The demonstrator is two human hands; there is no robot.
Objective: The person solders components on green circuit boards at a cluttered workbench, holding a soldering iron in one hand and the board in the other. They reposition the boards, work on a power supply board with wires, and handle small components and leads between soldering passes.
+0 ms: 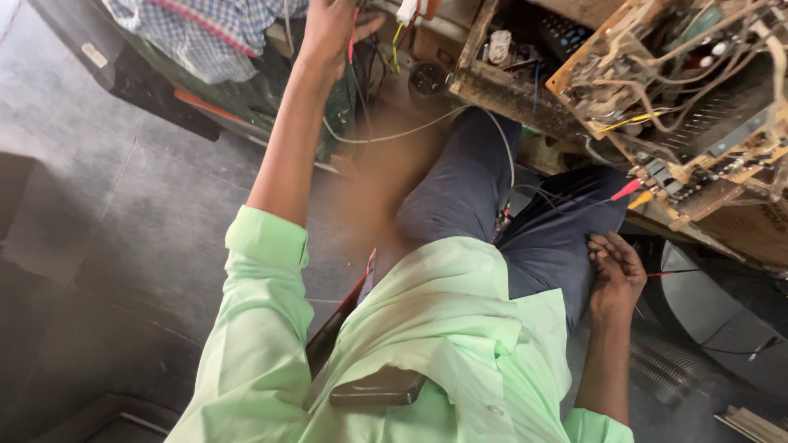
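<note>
Up at the top centre of the frame, the left hand [328, 33] is raised with fingers curled around a bundle of red and yellow wires [355, 45]. Lower right, the right hand [617, 271] rests against the dark trouser leg [542, 238], fingers pinched on a thin red probe [669, 272], just below the exposed circuit board [689, 107].

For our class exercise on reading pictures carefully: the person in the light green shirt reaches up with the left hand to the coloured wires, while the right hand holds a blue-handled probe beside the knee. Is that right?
Not quite. The head view shows the right hand holding a thin red-handled probe, not a blue one. The rest stands: the left hand reaches up to the coloured wires.
</note>
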